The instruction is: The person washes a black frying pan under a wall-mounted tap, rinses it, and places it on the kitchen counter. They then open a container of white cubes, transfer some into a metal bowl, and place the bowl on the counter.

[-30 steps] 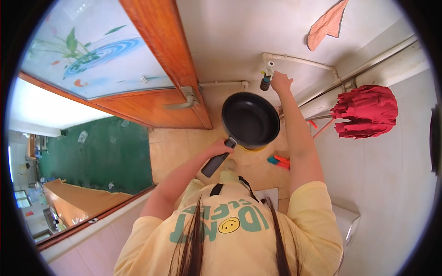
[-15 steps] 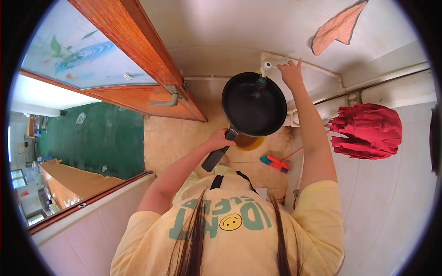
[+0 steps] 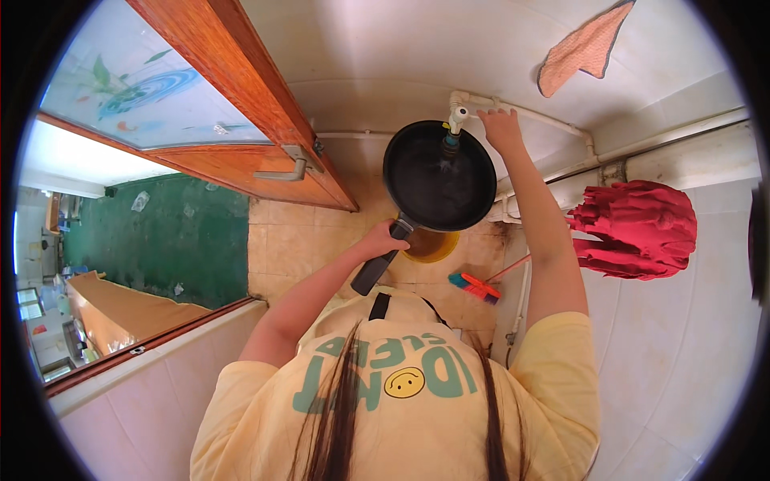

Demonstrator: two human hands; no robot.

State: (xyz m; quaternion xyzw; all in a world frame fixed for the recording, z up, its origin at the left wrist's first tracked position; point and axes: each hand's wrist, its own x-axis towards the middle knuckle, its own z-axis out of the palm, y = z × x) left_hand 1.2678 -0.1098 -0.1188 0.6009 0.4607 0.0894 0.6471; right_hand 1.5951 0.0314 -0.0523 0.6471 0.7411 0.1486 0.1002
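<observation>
My left hand (image 3: 383, 240) is closed around the handle of a black frying pan (image 3: 433, 180). The pan is held below a white tap (image 3: 458, 117), whose spout end reaches over its far side. Something wet and shiny shows on the pan's bottom below the spout, like running water. Beside the tap, my right hand (image 3: 501, 131) has its bent fingers at the tap's small handle, closed on it as far as I can see.
Beneath the pan a yellow basin (image 3: 433, 245) stands on the tiled floor. A red-and-blue broom (image 3: 475, 286) lies right of it. On the right hang a red mop head (image 3: 638, 230) and, higher, an orange cloth (image 3: 584, 50). A wooden door (image 3: 309, 180) stands ajar at left.
My right hand's raised finger has come down and the fingers have bent at the tap's handle. The pan's inside, dry-looking before, now glistens below the spout. The left hand keeps its grip.
</observation>
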